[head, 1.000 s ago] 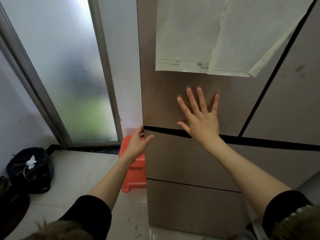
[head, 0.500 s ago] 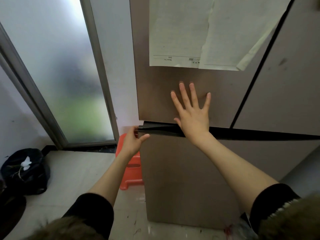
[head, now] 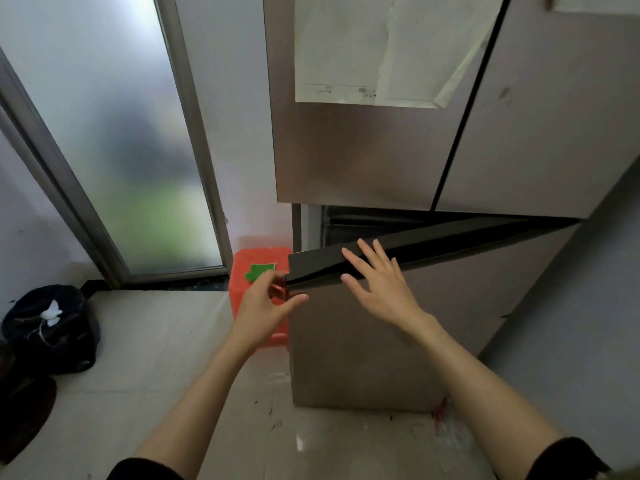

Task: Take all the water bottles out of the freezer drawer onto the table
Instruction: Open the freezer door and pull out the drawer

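The brown freezer drawer stands pulled out from the fridge, its dark top edge slanting up to the right. My left hand grips the drawer front's upper left corner, thumb on the front face and fingers curled behind. Over the top edge near that corner, my right hand is spread with straight fingers; whether it touches the edge is unclear. The front panel hides the inside of the drawer, and no water bottles show.
The fridge's upper doors carry taped papers. An orange plastic stool stands just left of the drawer. A frosted glass door is on the left, with a black bag on the pale floor.
The drawer has slid out toward me, pulled by my left hand at its corner. My right hand left the upper fridge door and dropped to the drawer's top edge.
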`<action>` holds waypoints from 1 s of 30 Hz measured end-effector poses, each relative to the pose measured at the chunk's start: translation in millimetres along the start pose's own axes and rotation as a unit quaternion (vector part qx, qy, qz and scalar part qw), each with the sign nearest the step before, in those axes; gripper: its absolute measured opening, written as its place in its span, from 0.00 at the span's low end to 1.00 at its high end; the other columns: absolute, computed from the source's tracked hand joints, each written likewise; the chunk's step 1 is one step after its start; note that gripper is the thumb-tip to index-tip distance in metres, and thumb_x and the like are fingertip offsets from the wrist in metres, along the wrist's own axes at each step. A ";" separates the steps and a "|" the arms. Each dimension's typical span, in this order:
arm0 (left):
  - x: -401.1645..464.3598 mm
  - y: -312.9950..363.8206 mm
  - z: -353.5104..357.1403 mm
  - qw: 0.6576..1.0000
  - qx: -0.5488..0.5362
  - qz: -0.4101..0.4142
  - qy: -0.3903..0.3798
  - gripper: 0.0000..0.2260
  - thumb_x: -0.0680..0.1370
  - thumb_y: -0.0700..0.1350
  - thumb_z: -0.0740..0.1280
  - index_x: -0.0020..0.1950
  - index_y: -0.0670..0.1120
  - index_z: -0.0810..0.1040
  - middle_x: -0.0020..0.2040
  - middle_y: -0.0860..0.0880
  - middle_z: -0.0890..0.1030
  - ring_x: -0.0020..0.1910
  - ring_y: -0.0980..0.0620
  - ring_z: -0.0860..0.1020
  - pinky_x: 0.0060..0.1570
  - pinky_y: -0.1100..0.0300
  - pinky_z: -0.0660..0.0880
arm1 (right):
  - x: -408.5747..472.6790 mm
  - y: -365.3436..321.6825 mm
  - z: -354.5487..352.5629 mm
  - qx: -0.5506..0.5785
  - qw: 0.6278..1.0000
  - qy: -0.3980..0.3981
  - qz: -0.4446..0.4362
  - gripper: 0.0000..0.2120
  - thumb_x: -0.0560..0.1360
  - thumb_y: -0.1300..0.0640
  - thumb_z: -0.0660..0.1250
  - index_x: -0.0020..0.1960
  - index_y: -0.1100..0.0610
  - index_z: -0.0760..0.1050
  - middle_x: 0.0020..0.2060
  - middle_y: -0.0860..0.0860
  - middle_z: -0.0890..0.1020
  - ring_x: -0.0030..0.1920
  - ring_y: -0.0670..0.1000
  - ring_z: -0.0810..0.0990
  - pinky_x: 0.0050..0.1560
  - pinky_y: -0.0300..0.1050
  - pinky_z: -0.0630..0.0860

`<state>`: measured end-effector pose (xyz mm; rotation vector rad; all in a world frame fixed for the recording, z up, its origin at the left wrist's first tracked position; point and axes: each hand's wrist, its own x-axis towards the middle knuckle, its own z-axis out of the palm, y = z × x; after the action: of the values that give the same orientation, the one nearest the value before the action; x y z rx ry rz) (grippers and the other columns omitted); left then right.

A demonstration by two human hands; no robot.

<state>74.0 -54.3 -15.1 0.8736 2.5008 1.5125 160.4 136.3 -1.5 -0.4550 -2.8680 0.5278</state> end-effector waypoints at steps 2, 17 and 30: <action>-15.0 1.4 -0.1 0.997 0.026 0.068 0.010 0.17 0.70 0.45 0.73 0.54 0.51 0.70 0.52 0.55 0.74 0.50 0.59 0.74 0.50 0.71 0.71 | -16.9 -5.6 -1.1 0.037 0.999 0.008 0.014 0.24 0.80 0.43 0.51 0.74 0.44 0.54 0.76 0.47 0.47 0.75 0.48 0.38 0.73 0.51 0.38; -144.6 60.8 18.0 0.863 0.202 0.426 -0.183 0.18 0.77 0.53 0.58 0.67 0.52 0.70 0.64 0.50 0.74 0.64 0.53 0.72 0.63 0.57 0.69 | -199.1 0.8 -31.7 0.160 0.972 0.118 0.129 0.18 0.80 0.49 0.56 0.68 0.49 0.67 0.75 0.45 0.58 0.75 0.45 0.52 0.75 0.49 0.49; -208.9 136.3 134.1 0.848 0.162 0.412 -0.291 0.26 0.79 0.56 0.53 0.75 0.53 0.50 0.76 0.57 0.53 0.71 0.65 0.47 0.69 0.68 0.45 | -323.5 81.6 -108.4 0.066 0.976 0.134 0.156 0.13 0.77 0.57 0.62 0.61 0.54 0.77 0.67 0.47 0.73 0.68 0.47 0.69 0.67 0.36 0.59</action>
<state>353.6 -9.2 -12.3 2.2616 1.9895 0.6882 510.1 136.1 25.8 -0.8872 -2.4980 0.6472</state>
